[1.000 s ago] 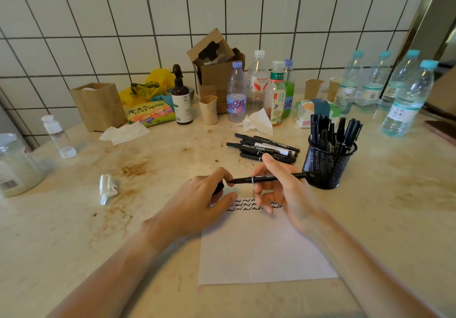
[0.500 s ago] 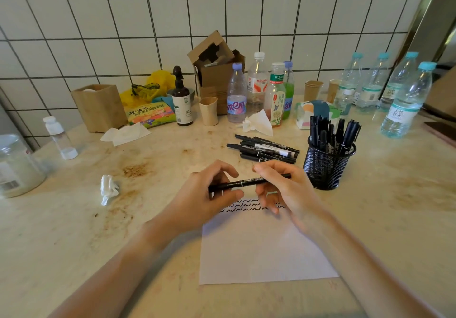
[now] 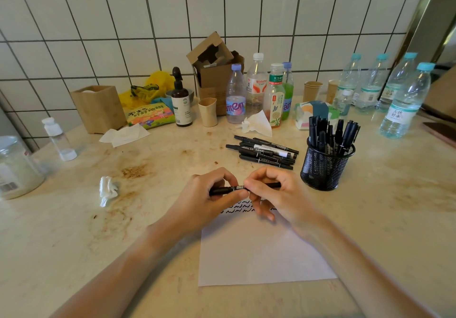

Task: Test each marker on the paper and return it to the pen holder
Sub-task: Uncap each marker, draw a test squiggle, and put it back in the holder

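A black marker point(image 3: 237, 188) lies level between both hands, just above the top edge of the white paper point(image 3: 261, 251). My left hand point(image 3: 209, 199) grips its left end and my right hand point(image 3: 276, 194) grips its right half. Black squiggles point(image 3: 243, 208) run along the paper's top, partly hidden by my fingers. A black mesh pen holder point(image 3: 325, 167) with several markers stands to the right of my hands. A pile of loose black markers point(image 3: 266, 151) lies behind my hands.
Drink bottles point(image 3: 256, 90), a cardboard box point(image 3: 217, 71) and paper cups point(image 3: 208, 111) line the back near the tiled wall. Water bottles point(image 3: 404, 100) stand at the far right. A crumpled tissue point(image 3: 107, 190) and a glass jar point(image 3: 14, 167) sit at the left.
The open marker tip met the cap in my left hand. My hands have come together and the marker now sits capped between them.
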